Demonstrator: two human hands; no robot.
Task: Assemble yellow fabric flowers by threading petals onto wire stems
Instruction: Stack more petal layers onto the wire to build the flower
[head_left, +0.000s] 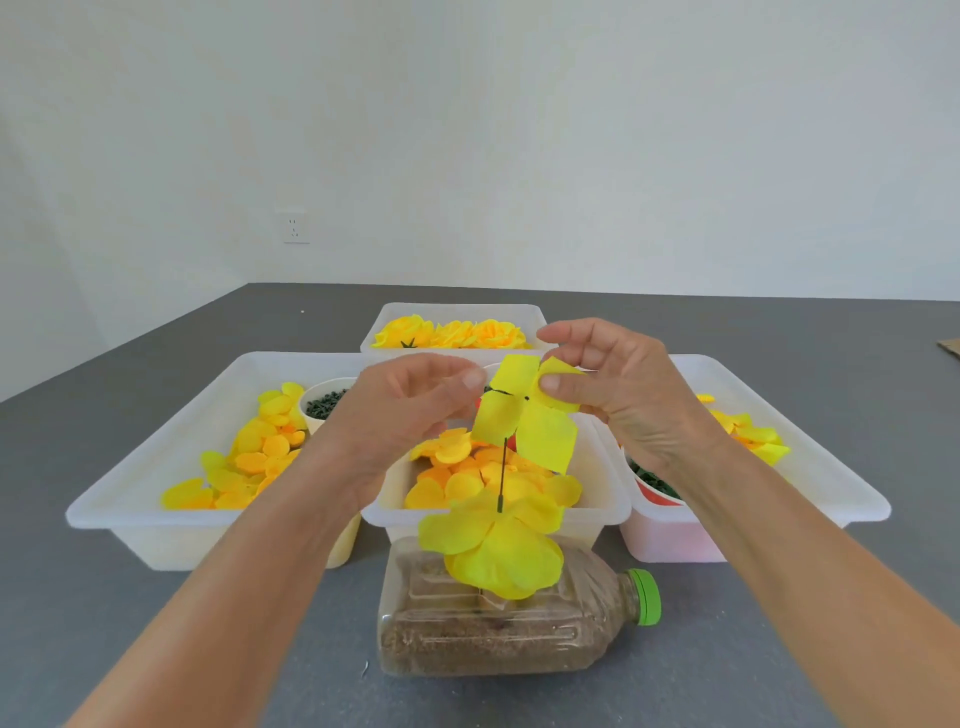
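A thin dark wire stem (503, 475) stands upright out of a sand-filled plastic bottle (498, 629) lying on its side. Larger yellow petals (501, 545) sit low on the stem. At the stem's top a flat four-lobed yellow petal piece (540, 434) is held between both hands. My left hand (410, 410) pinches its left side near the dark centre. My right hand (613, 395) pinches the upper right lobe between thumb and fingers.
Several white trays stand on the grey table: the left tray (156, 499) with loose yellow petals and a white cup (324, 410) of green pieces, a centre tray (395, 499) with petals, a right tray (831, 467), and a far tray (457, 312) of finished flowers.
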